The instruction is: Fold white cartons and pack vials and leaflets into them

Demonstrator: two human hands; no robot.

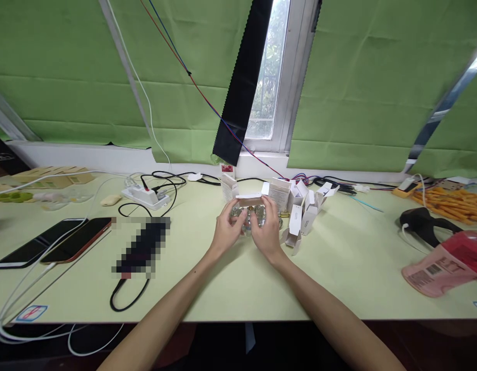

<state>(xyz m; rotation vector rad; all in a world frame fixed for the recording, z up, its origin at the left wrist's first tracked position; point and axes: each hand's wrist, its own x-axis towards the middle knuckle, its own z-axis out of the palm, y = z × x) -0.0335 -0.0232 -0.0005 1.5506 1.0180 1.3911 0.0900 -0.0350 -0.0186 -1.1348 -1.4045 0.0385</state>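
Two hands, left hand and right hand, are closing their fingers around a small clear bottle under a carton near the counter's far edge; loosening could be dropping it onto cartons.

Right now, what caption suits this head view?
Both hands, left hand and right hand, hold a small white carton among open cartons.
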